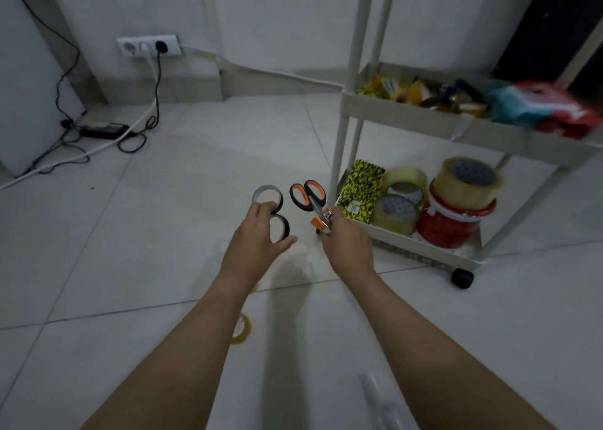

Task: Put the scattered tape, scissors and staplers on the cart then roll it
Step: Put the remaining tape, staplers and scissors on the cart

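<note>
Scissors [310,201] (handles up) pinched in right hand [346,243]; left hand [257,237] grips two tape rolls [275,214].

Wall sockets [148,47]; black adapter [103,131] and tangled cables [130,142] on floor.

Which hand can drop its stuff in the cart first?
Probably the right hand: it holds the scissors beside the cart's bottom shelf. The left hand, gripping two tape rolls, is farther away.
</note>
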